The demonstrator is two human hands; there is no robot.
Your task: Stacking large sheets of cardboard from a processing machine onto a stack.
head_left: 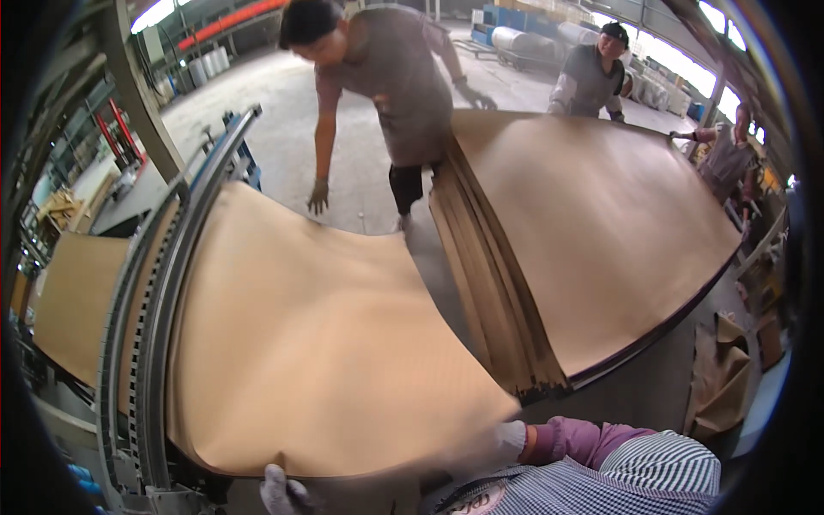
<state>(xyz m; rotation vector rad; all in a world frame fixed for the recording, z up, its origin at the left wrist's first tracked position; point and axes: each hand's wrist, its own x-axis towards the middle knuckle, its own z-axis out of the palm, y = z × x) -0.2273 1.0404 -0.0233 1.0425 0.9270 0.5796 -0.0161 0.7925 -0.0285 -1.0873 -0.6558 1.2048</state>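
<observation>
A large, thin tan sheet [335,343] spans the space in front of me, its surface bent in soft waves. At its near left edge my left hand [283,493], in a pale glove, pinches the rim with the thumb on top. My right hand [508,441], also gloved and blurred, is closed at the near right corner; its fingers are partly hidden. The sheet's left side lies along a long metal machine rail [159,318]. Across from me a person's gloved hand [318,196] hangs open just beyond the far edge.
To the right is a pile of similar brown sheets [601,232], with dark layered edges. Two more people stand at its far side. Crumpled brown material [721,373] lies at the far right. Beyond the rail is another tan sheet [77,300]. A post [142,94] rises behind the rail.
</observation>
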